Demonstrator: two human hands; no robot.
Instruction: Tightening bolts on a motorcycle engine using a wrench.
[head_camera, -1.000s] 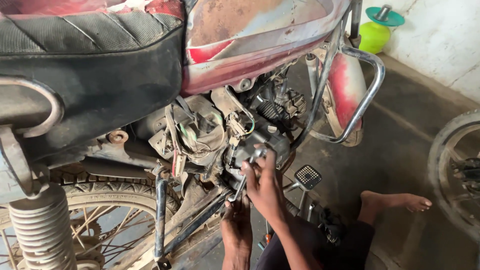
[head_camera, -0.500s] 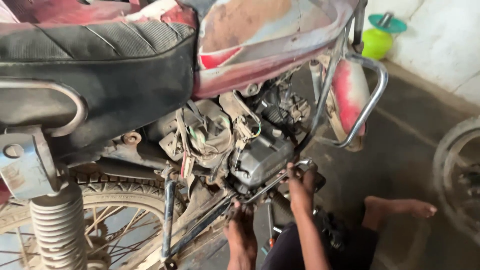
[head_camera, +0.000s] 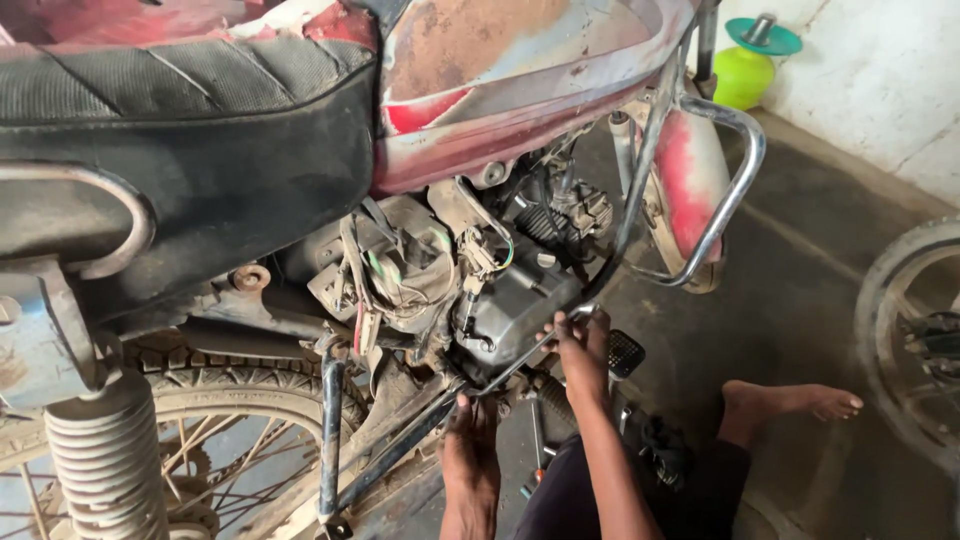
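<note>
— Where the bike's engine sits under the red tank, what are the hands doing?

— Right hand: fingers curled shut round the top of a long metal wrench, right beside the engine.

— And the left hand?

— It is lower, at the wrench's bottom end. I cannot tell if those fingers grip it. A bare foot rests on the floor.
</note>
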